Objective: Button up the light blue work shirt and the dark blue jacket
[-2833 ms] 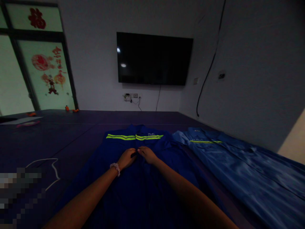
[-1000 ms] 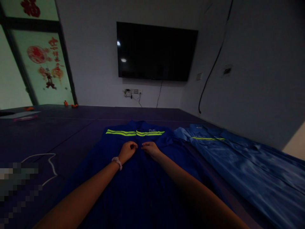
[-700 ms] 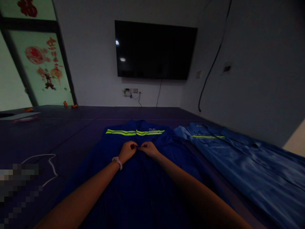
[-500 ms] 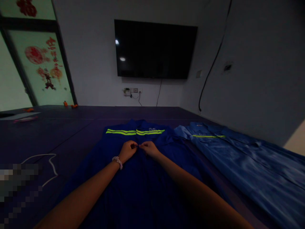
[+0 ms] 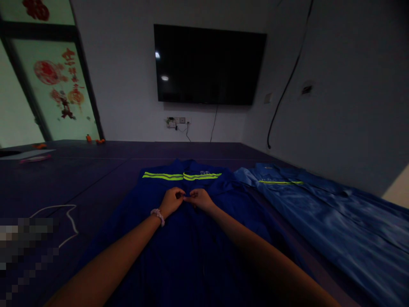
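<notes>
A dark blue work jacket [image 5: 179, 251] lies flat before me, collar away from me, with yellow-green reflective stripes [image 5: 162, 176] across its chest. Just below the stripes, on the front opening, my left hand [image 5: 172, 200] pinches the jacket's cloth between thumb and fingers. A pale scrunchie [image 5: 157, 216] circles the left wrist. My right hand [image 5: 200, 199] pinches the same front edge from the other side, its fingertips almost touching the left ones. Whether a button sits between the fingertips is too dark and small to tell.
A lighter blue garment [image 5: 306, 213] with a thin yellow stripe lies to the right. On the left, a white cable [image 5: 72, 217] curls over the dark purple surface [image 5: 105, 170]. A television [image 5: 209, 64] hangs on the far wall, and a black cord [image 5: 287, 81] dangles at the right.
Both hands stay at the same spot on the jacket's front. The right fingertips have shifted slightly left, closer against the left ones.
</notes>
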{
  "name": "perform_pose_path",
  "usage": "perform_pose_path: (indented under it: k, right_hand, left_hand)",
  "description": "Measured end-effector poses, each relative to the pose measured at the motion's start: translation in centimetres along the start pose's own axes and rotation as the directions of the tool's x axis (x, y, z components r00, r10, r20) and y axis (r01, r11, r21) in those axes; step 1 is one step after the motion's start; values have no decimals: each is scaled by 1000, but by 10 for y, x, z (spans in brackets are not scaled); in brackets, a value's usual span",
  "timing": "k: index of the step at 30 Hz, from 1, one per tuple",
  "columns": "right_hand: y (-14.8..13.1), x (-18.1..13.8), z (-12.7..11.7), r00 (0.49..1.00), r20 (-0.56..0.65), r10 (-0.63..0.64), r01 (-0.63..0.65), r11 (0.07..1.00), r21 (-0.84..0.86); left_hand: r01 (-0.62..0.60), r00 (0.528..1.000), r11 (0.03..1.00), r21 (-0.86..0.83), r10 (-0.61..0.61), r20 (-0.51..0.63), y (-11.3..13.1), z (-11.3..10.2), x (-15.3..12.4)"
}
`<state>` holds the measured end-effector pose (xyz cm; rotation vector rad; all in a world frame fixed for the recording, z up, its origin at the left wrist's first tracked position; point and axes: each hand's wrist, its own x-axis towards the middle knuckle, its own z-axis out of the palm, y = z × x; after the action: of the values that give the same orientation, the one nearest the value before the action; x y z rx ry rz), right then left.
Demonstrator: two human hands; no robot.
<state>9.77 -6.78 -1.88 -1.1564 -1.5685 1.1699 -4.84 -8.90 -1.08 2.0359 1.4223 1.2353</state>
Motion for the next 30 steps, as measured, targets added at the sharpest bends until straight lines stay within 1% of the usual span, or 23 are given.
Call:
perform_pose_path:
  k: [3,5,8,12,14,16,19,22,26,30]
  right_hand:
    - [1,2,1,999,-12,34,-34,999,-23]
    - [0,3,-1,997,-18,75,-75,997,8]
    - [-3,4,-5,992,-19,128,-124,984,129]
    - [-5,5,-12,987,54,150,-160,923,349]
    - [-5,6,-15,984,88,152,-175,893,415]
    - [-3,8,-17,982,95,161,-186,876,445]
    - [0,9,-16,985,100,137,-168,884,436]
    - [2,8,-12,992,105,70,-103,928,358]
    - [5,10,-9,998,56,-27,14,973,232]
    - [8,12,-9,996,22,-81,75,980,187]
  left_hand:
    - [-8,1000,1000,1,8,-5,1,-1,0]
    - [-7,1000,1000,2,7,-16,1,-1,0]
    - [0,1000,1000,-7,0,-29,1,-2,0]
    - [1,999,1000,-27,-2,-42,-2,-1,1]
    - [2,999,999,-32,-4,-46,-3,0,1]
    - [-1,999,999,-38,0,-46,-4,0,1]
    - [-16,998,999,-45,13,-56,-4,0,1]
    - [-30,997,998,-49,26,-69,-6,0,0]
    - [-44,995,998,-49,40,-91,-6,0,0]
    - [-69,992,997,-33,65,-107,-4,0,-2]
